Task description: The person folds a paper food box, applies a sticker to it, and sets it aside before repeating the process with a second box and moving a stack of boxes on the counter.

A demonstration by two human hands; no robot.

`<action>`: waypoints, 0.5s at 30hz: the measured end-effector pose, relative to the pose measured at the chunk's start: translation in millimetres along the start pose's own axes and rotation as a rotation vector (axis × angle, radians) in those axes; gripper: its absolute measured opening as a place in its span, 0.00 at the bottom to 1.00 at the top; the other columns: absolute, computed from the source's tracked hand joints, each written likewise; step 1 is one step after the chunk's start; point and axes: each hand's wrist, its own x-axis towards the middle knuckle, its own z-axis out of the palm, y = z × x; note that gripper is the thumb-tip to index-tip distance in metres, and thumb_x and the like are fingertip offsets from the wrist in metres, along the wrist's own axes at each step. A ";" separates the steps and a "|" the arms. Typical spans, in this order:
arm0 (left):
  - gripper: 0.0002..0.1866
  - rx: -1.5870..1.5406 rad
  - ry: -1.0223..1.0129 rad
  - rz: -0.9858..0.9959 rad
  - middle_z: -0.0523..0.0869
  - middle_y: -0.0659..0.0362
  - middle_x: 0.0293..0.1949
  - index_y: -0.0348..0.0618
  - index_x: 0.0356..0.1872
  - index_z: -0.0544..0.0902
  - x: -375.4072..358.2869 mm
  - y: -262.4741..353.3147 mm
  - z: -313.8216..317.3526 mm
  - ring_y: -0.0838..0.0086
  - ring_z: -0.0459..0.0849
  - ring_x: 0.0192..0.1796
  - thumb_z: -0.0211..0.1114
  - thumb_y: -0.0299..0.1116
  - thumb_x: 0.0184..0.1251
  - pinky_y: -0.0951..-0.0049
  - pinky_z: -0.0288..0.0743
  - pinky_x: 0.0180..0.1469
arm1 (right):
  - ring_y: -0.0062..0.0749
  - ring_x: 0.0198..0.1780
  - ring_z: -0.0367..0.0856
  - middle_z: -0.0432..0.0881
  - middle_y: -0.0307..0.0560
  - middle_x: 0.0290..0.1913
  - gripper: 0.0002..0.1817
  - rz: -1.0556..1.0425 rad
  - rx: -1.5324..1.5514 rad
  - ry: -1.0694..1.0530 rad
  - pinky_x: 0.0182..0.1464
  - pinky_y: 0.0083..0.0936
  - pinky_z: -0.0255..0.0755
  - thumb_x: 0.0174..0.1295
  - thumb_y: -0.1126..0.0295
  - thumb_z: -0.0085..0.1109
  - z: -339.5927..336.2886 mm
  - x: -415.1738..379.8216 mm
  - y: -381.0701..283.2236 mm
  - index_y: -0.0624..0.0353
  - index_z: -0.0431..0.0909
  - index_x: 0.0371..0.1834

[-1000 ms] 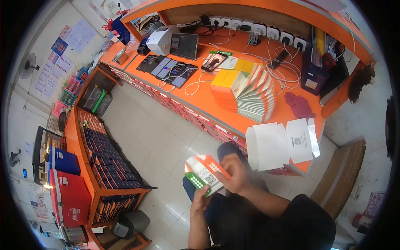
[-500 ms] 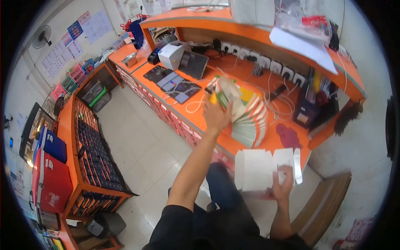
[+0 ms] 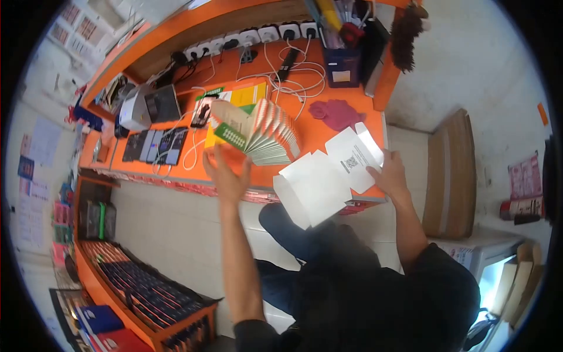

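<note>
My right hand (image 3: pixel 388 175) grips the right edge of an unfolded white cardboard box (image 3: pixel 319 186), which has a black printed code on one panel and hangs over the desk's front edge. My left hand (image 3: pixel 227 176) has its fingers spread at the front edge of the orange desk (image 3: pixel 305 149), with nothing in it. Just beyond its fingertips a fanned row of green, white and orange booklets or packets (image 3: pixel 274 132) lies on the desk. A maroon cloth (image 3: pixel 337 113) is behind the white box.
Several phones (image 3: pixel 155 145) lie at the left, by a white device (image 3: pixel 136 108). White cables (image 3: pixel 302 88) coil near the row of chargers (image 3: pixel 249 37). A dark blue holder (image 3: pixel 342 67) stands at the back. A brown cardboard piece (image 3: pixel 450 176) leans at the right.
The view has turned right. My left hand has drawn back from the fanned packets towards the desk edge. The white box is tilted and turned in my right hand, showing its printed code.
</note>
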 end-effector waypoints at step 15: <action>0.38 -0.479 -0.541 -0.247 0.57 0.42 0.74 0.30 0.68 0.62 -127.9 154.7 72.1 0.49 0.42 0.79 0.57 0.53 0.70 0.41 0.35 0.75 | 0.60 0.63 0.68 0.69 0.68 0.61 0.29 -0.464 0.056 0.064 0.67 0.44 0.61 0.54 0.73 0.65 6.2 -16.8 -27.6 0.71 0.70 0.59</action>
